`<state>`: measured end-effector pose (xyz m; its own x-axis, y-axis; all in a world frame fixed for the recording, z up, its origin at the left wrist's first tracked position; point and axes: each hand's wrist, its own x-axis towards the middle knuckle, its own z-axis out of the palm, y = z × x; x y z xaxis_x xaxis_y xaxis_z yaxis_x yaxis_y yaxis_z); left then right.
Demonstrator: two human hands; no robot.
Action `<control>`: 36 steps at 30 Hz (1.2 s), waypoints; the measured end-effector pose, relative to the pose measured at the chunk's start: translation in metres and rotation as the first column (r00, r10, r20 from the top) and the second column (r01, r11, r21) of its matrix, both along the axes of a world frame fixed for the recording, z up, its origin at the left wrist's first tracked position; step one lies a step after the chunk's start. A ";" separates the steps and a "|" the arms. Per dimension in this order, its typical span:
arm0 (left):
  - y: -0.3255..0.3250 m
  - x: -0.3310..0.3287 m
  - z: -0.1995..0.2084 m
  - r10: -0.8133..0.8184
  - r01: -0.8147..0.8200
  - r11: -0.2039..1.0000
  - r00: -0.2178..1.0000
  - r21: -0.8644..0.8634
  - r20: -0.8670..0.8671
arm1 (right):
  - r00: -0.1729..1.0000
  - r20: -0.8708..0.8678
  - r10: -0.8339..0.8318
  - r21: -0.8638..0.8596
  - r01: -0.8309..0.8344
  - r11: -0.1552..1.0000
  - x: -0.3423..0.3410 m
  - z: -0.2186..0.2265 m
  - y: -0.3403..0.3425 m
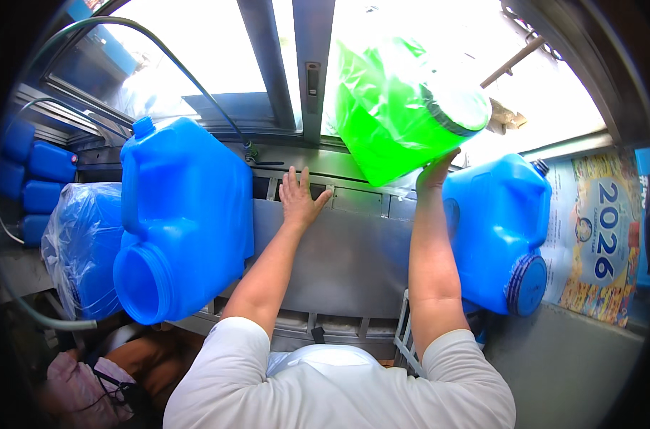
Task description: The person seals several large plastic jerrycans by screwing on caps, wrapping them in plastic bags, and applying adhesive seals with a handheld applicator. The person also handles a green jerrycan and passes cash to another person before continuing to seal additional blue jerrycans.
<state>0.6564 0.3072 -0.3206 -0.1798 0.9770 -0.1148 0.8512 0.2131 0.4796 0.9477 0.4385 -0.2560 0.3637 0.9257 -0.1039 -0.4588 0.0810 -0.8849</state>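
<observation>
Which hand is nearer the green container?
Right. The right hand is at the underside of the green container; the left hand is apart, to its lower left.

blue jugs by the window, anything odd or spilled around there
The left blue jug looks odd: its wide mouth is uncovered, while the right blue jug wears a cap. The green jug tilts sideways at the right hand. No spill shows.

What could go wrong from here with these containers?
The tilted green container might slip: only the right hand appears to support it, while the open left hand is off it. Its loose clear plastic might slide under that hand. The blue jug on the left looks uncapped at its wide mouth, so dirt might get in.
</observation>
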 end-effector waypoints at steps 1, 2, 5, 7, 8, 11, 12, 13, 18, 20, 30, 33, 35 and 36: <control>0.001 -0.009 -0.022 -0.035 0.025 0.992 0.996 -0.122 -0.084 | 0.998 -0.046 0.038 0.092 -0.033 0.995 0.005 0.000 0.018; 0.001 -0.015 -0.041 -0.067 0.053 0.992 0.989 -0.114 -0.130 | 0.992 -0.095 0.083 0.189 -0.064 0.980 0.010 0.001 0.037; -0.003 -0.025 -0.076 -0.132 0.103 0.984 0.970 -0.145 -0.207 | 0.979 -0.090 0.184 0.282 -0.152 0.947 0.025 -0.001 0.093; -0.005 -0.023 -0.086 -0.128 0.109 0.988 0.975 -0.112 -0.184 | 0.972 0.097 0.214 0.219 -0.230 0.948 0.038 -0.003 0.130; -0.005 -0.023 -0.089 -0.120 0.102 0.990 0.974 -0.100 -0.192 | 0.956 0.208 0.205 0.198 -0.246 0.949 0.042 -0.005 0.150; -0.008 -0.021 -0.090 -0.096 0.089 0.995 0.974 -0.043 -0.203 | 0.919 0.202 0.339 0.162 -0.373 0.914 0.041 -0.001 0.210; -0.007 -0.021 -0.090 -0.098 0.088 0.994 0.979 -0.064 -0.179 | 0.902 0.223 0.369 0.151 -0.406 0.901 0.037 0.002 0.226; -0.007 -0.021 -0.090 -0.095 0.087 0.995 0.981 -0.055 -0.170 | 0.885 0.249 0.393 0.141 -0.434 0.890 0.030 0.002 0.239; -0.007 -0.022 -0.092 -0.097 0.089 0.995 0.977 -0.050 -0.192 | 0.792 0.354 0.498 0.096 -0.560 0.823 -0.026 0.008 0.285; -0.008 -0.022 -0.093 -0.089 0.081 0.995 0.982 -0.055 -0.168 | 0.752 0.390 0.531 0.083 -0.603 0.794 -0.057 0.007 0.293; -0.007 -0.025 -0.092 -0.067 0.067 0.998 0.989 -0.002 -0.130 | 0.447 0.617 0.647 -0.005 -0.821 0.571 -0.245 -0.001 0.312; -0.007 -0.025 -0.089 -0.067 0.063 0.997 0.990 -0.036 -0.126 | 0.337 0.693 0.637 -0.047 -0.861 0.507 -0.299 0.000 0.320; -0.007 -0.025 -0.087 -0.064 0.061 0.998 0.990 -0.028 -0.129 | 0.279 0.734 0.620 -0.068 -0.877 0.475 -0.323 0.002 0.327; -0.006 -0.026 -0.086 -0.062 0.060 0.998 0.989 -0.021 -0.134 | 0.254 0.753 0.606 -0.071 -0.885 0.460 -0.332 0.003 0.332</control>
